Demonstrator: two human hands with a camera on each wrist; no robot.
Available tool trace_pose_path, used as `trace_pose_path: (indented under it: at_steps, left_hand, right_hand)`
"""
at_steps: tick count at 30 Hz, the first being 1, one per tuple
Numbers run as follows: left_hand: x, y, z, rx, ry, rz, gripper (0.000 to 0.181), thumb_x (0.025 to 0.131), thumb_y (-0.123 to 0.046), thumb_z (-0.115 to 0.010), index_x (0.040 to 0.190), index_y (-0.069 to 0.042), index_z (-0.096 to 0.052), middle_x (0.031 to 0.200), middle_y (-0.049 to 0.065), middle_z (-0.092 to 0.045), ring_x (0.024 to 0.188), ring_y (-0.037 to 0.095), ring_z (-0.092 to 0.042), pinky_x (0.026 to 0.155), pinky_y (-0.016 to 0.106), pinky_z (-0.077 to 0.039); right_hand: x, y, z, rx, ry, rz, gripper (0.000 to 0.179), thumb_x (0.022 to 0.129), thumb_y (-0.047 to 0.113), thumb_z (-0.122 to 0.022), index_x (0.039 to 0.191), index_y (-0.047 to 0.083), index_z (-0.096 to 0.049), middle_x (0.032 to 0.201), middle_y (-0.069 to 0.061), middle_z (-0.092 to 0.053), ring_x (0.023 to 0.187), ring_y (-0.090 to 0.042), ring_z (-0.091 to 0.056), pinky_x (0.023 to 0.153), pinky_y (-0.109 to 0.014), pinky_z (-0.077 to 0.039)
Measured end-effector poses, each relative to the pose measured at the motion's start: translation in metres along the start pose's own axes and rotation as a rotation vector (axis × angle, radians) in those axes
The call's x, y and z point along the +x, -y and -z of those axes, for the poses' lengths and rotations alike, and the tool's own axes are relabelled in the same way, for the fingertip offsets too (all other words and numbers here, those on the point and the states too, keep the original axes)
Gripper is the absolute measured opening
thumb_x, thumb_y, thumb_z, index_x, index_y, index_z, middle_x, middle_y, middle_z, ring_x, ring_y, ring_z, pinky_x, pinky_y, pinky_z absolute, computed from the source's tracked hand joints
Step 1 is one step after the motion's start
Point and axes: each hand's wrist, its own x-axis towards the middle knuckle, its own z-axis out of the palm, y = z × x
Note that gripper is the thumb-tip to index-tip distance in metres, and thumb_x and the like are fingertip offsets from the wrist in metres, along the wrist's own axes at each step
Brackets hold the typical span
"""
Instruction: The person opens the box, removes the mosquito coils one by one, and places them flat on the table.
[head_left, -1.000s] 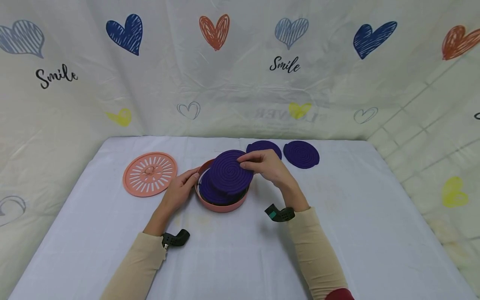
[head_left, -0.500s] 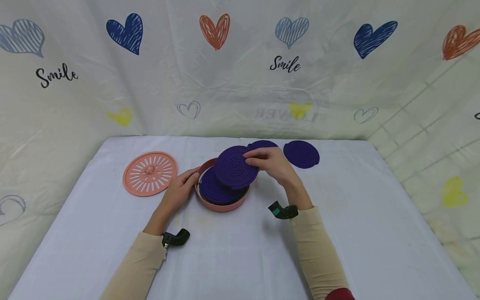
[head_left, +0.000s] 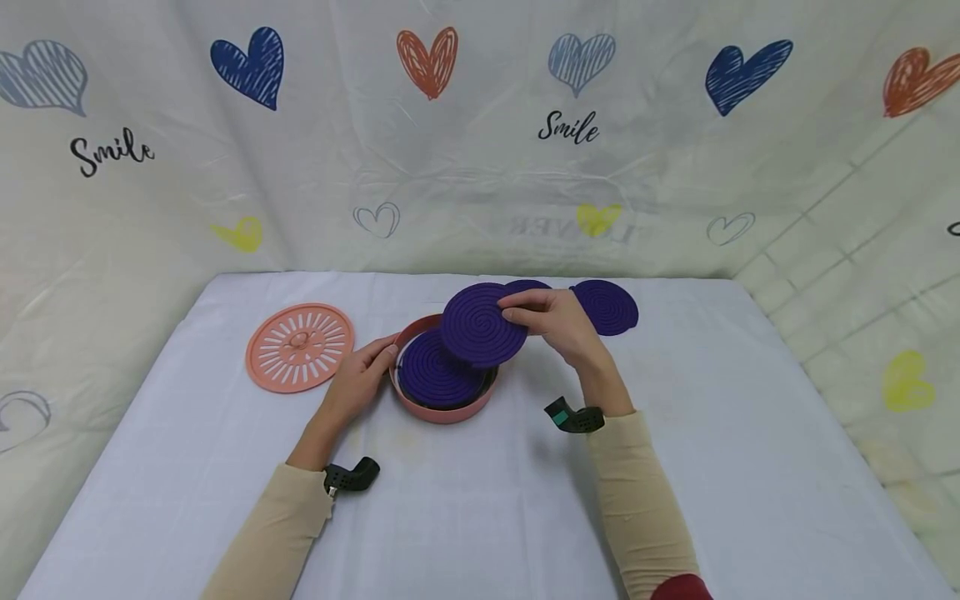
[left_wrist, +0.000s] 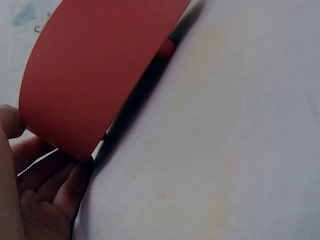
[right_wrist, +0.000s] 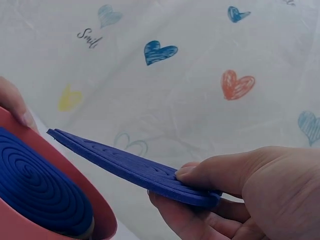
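My right hand point(head_left: 561, 329) pinches a purple spiral mosquito coil point(head_left: 474, 327) by its right edge, thumb on top and fingers below. It hangs tilted above the right back part of a round coral mosquito coil holder point(head_left: 447, 416), partly overlapping it in the head view. Inside the holder lies another purple coil point(head_left: 435, 377), flat spiral upward. My left hand point(head_left: 357, 382) grips the holder's left side, the thumb at its rim and the fingers under it. In the left wrist view the holder's smooth outer wall point(left_wrist: 90, 75) is tilted, with a small round foot showing beneath.
Left of the holder lies its slotted coral lid point(head_left: 300, 367). Two more purple coils are at the back, one point(head_left: 611, 307) partly behind my right hand and another point(head_left: 527, 285) mostly hidden by the held coil. A white cloth point(head_left: 465, 517) covers the table; a patterned curtain hangs behind.
My right hand has moved right and away with the pinched coil, uncovering more of the coil in the holder. My left hand stays at the holder's side.
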Motion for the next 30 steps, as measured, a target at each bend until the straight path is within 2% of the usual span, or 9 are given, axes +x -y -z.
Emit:
trace_pose_path:
  at_steps: [11,30]
  left_hand:
    - [-0.001,-0.001,-0.001,-0.017,0.004,0.007,0.047,0.104,-0.045,-0.049,0.139,-0.017,-0.061,0.137,0.007,-0.065,0.136,0.025,-0.054,0.116,0.049,-0.042]
    - [-0.001,-0.003,0.000,-0.015,0.008,0.016,0.046,0.104,-0.045,-0.049,0.140,-0.017,-0.061,0.138,0.007,-0.064,0.137,0.025,-0.054,0.116,0.049,-0.041]
  right_hand:
    - [0.000,-0.003,0.007,0.047,-0.030,-0.005,0.029,0.089,0.021,-0.077,0.114,0.005,-0.075,0.102,0.002,-0.074,0.080,-0.006,-0.070,0.073,-0.023,-0.061]
    - [-0.003,-0.005,0.024,0.123,-0.097,-0.016,0.031,0.091,0.016,-0.075,0.116,-0.001,-0.073,0.099,0.010,-0.074,0.077,-0.004,-0.065,0.067,-0.019,-0.057]
